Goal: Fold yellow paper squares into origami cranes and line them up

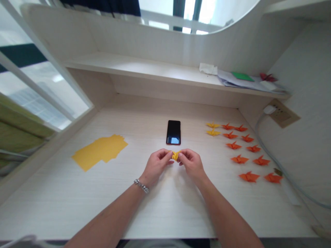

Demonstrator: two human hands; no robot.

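Between my two hands is a small yellow paper crane [175,156], held just above the desk near its middle. My left hand [158,163], with a silver chain bracelet [141,186] at the wrist, pinches the crane's left side. On the other side my right hand [191,162] pinches it between thumb and fingers. The fingers cover both ends of the crane, so only its centre shows. Just beyond my hands a black phone [173,132] lies flat, screen up.
Yellow paper sheets [99,151] lie overlapping at the left. At the right stand two yellow cranes [213,132] and several orange cranes [240,159] in columns. A grey cable [269,150] runs from a wall socket [284,113]. Papers [243,82] rest on the shelf [155,70].
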